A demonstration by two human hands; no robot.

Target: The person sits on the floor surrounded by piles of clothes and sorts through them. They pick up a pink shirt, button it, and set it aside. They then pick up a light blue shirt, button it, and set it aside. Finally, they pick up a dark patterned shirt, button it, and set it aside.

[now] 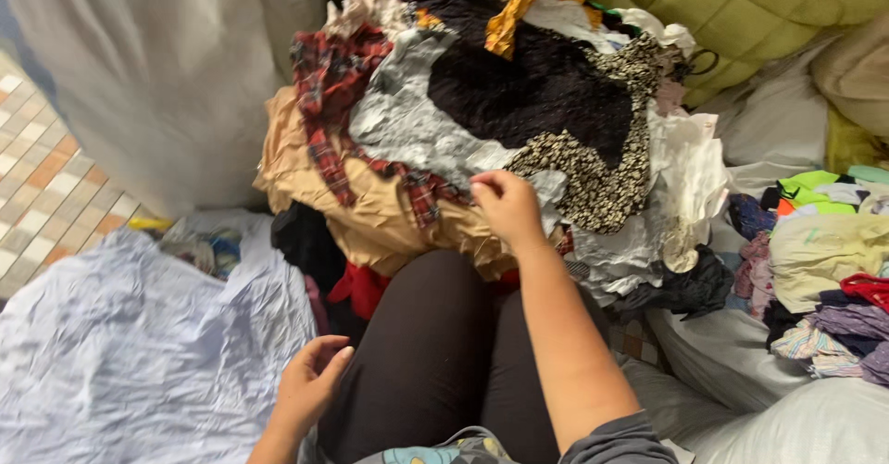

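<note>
Nearest the camera, the left hand (310, 385) rests loose and empty, fingers half curled, beside the black-clad thigh (435, 353), just off the pale blue sheet (130, 353). Past the knee, the right hand (507, 206) pinches its fingertips together on a grey-white crumpled cloth (412, 126) at the front of the heaped clothes pile (519, 103) (plaid, tan and black pieces overlap it), seemingly to single out one layer.

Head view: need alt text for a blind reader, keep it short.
Seen from above, a seated person's right hand pinches cloth on a heap of mixed clothes piled past their knees, near a red plaid garment. The left hand hangs open and empty beside the thigh, above a pale blue sheet.
</note>
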